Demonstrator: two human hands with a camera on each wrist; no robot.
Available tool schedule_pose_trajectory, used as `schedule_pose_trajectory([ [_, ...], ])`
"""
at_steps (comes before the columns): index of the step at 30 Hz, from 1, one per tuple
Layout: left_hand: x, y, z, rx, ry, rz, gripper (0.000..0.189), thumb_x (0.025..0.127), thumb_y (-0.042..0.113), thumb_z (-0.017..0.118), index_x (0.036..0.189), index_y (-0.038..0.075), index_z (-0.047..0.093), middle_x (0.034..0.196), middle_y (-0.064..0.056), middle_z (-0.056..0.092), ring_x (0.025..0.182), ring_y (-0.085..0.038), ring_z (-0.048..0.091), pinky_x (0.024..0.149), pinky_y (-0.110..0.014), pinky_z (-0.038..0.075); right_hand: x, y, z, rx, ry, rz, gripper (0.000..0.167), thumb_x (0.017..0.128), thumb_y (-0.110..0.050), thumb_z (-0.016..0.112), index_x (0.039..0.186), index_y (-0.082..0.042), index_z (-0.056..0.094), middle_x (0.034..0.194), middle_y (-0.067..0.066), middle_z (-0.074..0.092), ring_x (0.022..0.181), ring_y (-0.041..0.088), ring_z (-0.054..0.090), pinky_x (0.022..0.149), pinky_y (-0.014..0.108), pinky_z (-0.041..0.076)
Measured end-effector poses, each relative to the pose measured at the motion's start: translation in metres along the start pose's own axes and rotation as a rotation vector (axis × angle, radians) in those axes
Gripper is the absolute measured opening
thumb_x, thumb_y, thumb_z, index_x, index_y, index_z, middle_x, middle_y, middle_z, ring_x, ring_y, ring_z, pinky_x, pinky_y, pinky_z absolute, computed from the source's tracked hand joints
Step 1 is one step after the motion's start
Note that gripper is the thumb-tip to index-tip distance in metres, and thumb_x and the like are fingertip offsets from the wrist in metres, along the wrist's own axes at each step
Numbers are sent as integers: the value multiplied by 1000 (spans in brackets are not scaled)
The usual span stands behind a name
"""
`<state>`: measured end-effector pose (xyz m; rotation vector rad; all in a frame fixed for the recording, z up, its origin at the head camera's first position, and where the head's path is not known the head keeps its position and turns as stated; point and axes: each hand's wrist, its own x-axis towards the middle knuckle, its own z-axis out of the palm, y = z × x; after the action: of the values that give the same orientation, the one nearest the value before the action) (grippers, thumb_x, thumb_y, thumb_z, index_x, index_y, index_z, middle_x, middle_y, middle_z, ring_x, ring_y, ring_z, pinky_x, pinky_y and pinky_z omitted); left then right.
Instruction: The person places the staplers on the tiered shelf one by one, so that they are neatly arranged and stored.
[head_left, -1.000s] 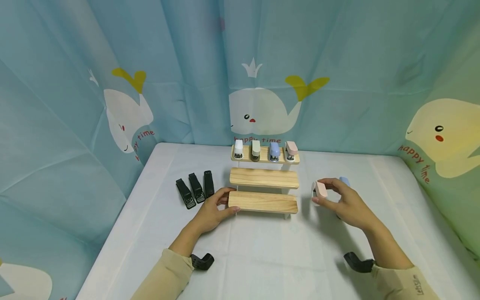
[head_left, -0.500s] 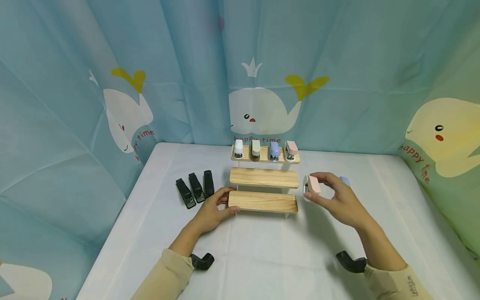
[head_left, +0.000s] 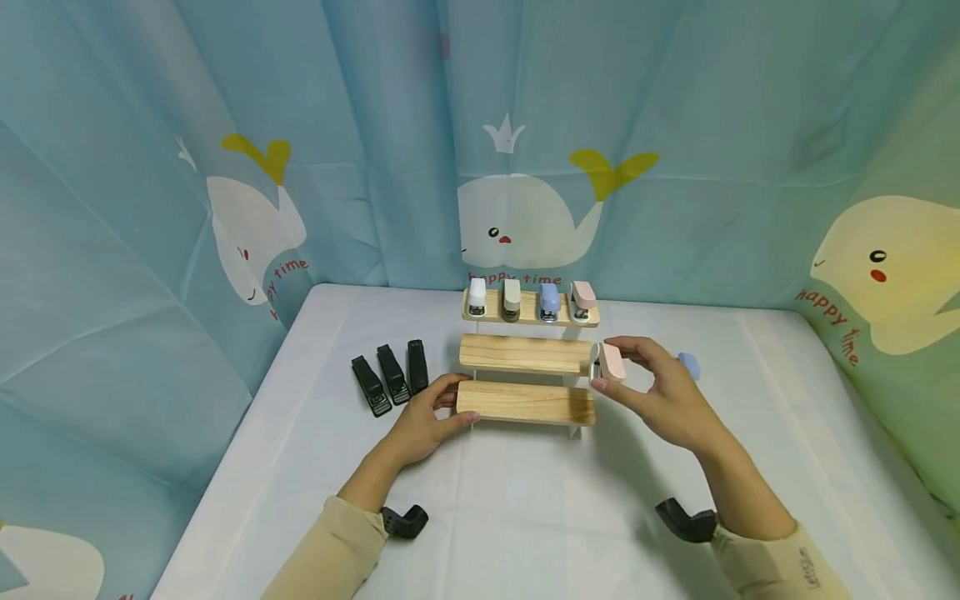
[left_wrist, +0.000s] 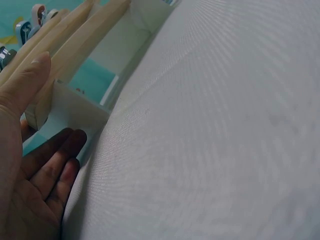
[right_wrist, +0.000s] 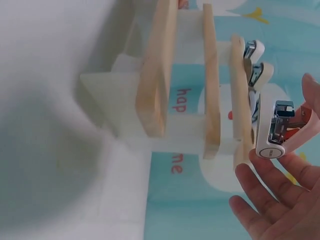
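A three-tier wooden display rack [head_left: 525, 356] stands mid-table on white supports. My left hand [head_left: 420, 427] grips the left end of its lowest board [head_left: 525, 403]; in the left wrist view the thumb [left_wrist: 31, 82] lies along the wood, other fingers beside the white support. With thumb and fingertips, my right hand [head_left: 671, 404] pinches a pink and white mini stapler [head_left: 612, 363], raised at the right end of the middle board [head_left: 525, 354]. Its metal front and white base [right_wrist: 265, 120] face the right wrist camera. White, grey-green, blue and pink staplers line the top board [head_left: 530, 310].
Several black staplers [head_left: 393, 375] lie on the white-covered table [head_left: 525, 517], left of the rack. A blue stapler [head_left: 689, 365] sits beyond my right hand, partly hidden by it. Behind the table hangs a blue whale-print curtain [head_left: 405, 167].
My right hand has carried the pink stapler leftward and slightly up, from beside the rack to the middle board's right end. The left hand keeps its place on the rack.
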<state>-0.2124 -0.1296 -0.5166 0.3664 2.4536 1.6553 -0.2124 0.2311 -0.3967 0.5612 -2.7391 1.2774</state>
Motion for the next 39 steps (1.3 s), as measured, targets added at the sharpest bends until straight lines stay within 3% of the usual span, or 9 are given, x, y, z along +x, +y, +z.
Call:
schedule_pose_trajectory([
  [4,0,1,0,4,0,-5,62,91,45,80,145,41,51,136,2,68,133,-25,61,114,-52,45,3,-7,4,14,-6,6,59,93,-30,81,142,-12,56,139,9,61,131,28,55,106,56,43],
  [13,0,2,0,7,0,-6,61,91,45,80,145,39,52,136,1,67,133,-25,61,114,-51,46,11,-14,18,54,-47,-4,58,93,-30,80,144,-16,54,141,11,60,134,32,53,108,61,42],
  [19,0,1,0,5,-1,6,61,91,44,79,146,38,52,137,1,67,132,-24,62,114,-51,46,19,-17,28,46,-54,-24,58,93,-31,80,143,-17,55,129,5,63,118,23,57,100,47,46],
  [23,0,1,0,3,1,9,61,92,44,79,146,37,51,137,1,67,132,-24,62,114,-51,46,22,-21,35,58,-71,-14,58,94,-33,79,144,-17,54,123,5,63,112,25,56,93,43,46],
  [31,-1,0,0,-1,4,0,61,92,43,79,146,38,52,135,2,68,130,-22,63,114,-51,46,33,-26,50,166,-96,-30,57,92,-30,81,141,-14,55,130,9,63,120,31,64,107,53,51],
  [39,0,0,0,-10,-2,-1,61,91,43,80,146,39,51,135,2,68,132,-22,62,115,-51,45,41,-28,63,183,-103,-34,57,92,-29,82,141,-13,56,129,7,65,114,24,68,100,38,55],
])
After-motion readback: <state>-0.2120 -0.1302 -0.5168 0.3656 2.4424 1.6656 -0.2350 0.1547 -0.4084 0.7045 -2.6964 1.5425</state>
